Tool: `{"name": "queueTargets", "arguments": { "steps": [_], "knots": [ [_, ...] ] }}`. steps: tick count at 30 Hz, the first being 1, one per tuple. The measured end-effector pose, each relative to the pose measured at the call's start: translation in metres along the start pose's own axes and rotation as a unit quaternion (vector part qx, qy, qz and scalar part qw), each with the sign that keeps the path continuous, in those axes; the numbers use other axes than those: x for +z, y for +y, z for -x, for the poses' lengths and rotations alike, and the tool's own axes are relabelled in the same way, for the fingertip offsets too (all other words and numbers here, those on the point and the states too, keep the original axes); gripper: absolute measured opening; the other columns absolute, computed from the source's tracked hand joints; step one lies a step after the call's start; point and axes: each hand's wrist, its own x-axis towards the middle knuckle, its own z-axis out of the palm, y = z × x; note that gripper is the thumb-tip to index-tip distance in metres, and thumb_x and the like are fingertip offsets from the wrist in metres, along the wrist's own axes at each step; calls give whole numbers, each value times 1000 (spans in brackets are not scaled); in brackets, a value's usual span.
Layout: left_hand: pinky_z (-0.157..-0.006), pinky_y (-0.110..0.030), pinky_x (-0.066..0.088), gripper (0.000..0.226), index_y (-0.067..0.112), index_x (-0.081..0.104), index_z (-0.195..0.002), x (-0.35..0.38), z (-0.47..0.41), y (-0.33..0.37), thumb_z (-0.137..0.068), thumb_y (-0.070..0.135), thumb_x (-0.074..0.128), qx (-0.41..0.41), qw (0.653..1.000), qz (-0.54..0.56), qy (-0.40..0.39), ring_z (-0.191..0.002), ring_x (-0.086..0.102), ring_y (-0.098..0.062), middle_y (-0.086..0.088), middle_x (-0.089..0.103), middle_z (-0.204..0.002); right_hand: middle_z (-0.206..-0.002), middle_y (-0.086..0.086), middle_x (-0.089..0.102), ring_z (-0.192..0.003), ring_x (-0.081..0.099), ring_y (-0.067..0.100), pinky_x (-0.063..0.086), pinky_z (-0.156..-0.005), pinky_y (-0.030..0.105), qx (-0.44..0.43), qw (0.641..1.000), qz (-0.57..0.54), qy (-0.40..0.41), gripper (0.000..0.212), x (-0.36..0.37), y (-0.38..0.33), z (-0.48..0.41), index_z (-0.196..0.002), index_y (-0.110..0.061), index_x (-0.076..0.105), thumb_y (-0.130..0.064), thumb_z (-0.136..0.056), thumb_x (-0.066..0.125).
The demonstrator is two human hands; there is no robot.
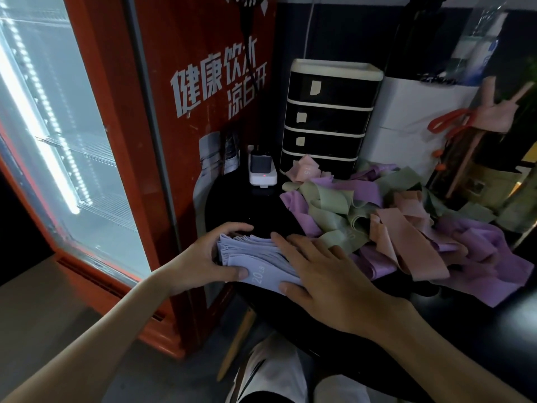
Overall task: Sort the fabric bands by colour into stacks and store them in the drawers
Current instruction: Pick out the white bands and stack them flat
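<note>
You are in the stacking step; your left hand [203, 257] cups the left end of the neat stack of pale blue-lilac fabric bands [255, 261], thumb pressed on the top band near its "20 LB" print, while your right hand [322, 274] lies flat over the stack's right side, fingers spread, so the two hands clamp the stack between them on the near left of the round black tabletop [232, 199]; to the right lies the loose heap of purple, sage-green and salmon-pink bands [392, 216], still tangled and unsorted, its near edge touching your right hand; the black four-drawer cabinet with cream trim [328, 117] stands at the far edge, all its drawers shut as far as you can see; judging by this, one colour is squared and three remain; next you will want to keep the edges aligned, free one hand to pull a drawer, and slide the stack in without letting it fan; the pile crowding the lowest drawer may need shifting first.
</note>
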Motion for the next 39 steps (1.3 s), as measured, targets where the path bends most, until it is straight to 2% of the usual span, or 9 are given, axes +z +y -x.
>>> {"name": "queueTargets", "arguments": {
  "steps": [6,13,15,20,24,27,31,35,39],
  "knots": [
    [-96,-34,54,97,44,32,-146,-1,1,4,-74,7,86,17,1000,-16,-10,-110,66,-24,-8,64,-122,-145,1,41,-122,49,27,47,-90,44,-22,1000,-6,-20,64,2,3,1,-149,-33,26,-60,-91,31],
    [-93,-37,55,72,37,51,-132,-5,2,4,-72,20,88,-1,1000,-15,-11,-107,67,-25,-7,65,-119,-146,-5,34,-129,42,19,43,-100,37,14,997,-81,-10,80,1,5,-1,-153,-28,9,-65,-86,31],
    [-89,-35,56,66,35,52,-125,-6,2,2,-74,14,87,-9,1000,-12,-3,-100,69,-24,-7,68,-113,-138,-4,40,-125,45,16,45,-98,34,63,982,-177,-2,80,2,7,1,-150,-22,21,-61,-85,47],
    [-78,-33,59,61,32,56,-118,-3,-3,1,-70,15,90,-27,998,8,63,-87,70,-22,-6,71,-98,-100,-7,56,-90,54,5,45,-77,22,90,957,-264,84,46,10,9,-1,-109,-17,59,-53,-81,61],
    [-80,-34,60,71,32,54,-123,-10,-19,14,-64,25,93,-25,986,101,131,-94,71,-22,-10,69,-106,-83,7,66,-76,60,14,48,-64,29,154,917,-356,94,32,6,4,-18,-96,-6,63,-36,-86,69],
    [-80,-41,59,80,29,55,-121,-24,-38,22,-52,30,96,-37,966,192,171,-96,71,-26,-12,67,-114,-85,5,71,-78,68,13,55,-68,35,190,850,-483,88,28,3,-3,-37,-98,-7,67,-33,-87,69],
    [-68,-39,60,64,17,52,-122,-41,-66,35,-69,17,87,-87,959,157,220,-88,71,-30,-24,65,-115,-89,9,73,-80,71,17,53,-64,32,243,778,-571,99,28,15,-9,-69,-98,-4,67,-32,-90,66],
    [-71,-41,62,40,6,61,-114,-56,-90,39,-80,15,80,-91,970,75,214,-92,71,-30,-21,65,-114,-90,11,73,-84,71,26,57,-75,42,295,752,-581,103,32,30,-15,-98,-87,-6,68,-37,-88,65],
    [-83,-54,59,42,0,61,-115,-71,-104,33,-82,18,79,-111,974,35,195,-100,69,-38,-23,67,-112,-80,-2,72,-73,69,14,57,-68,36,302,763,-564,93,39,38,-17,-115,-79,-12,67,-51,-81,64]
  ]
}}
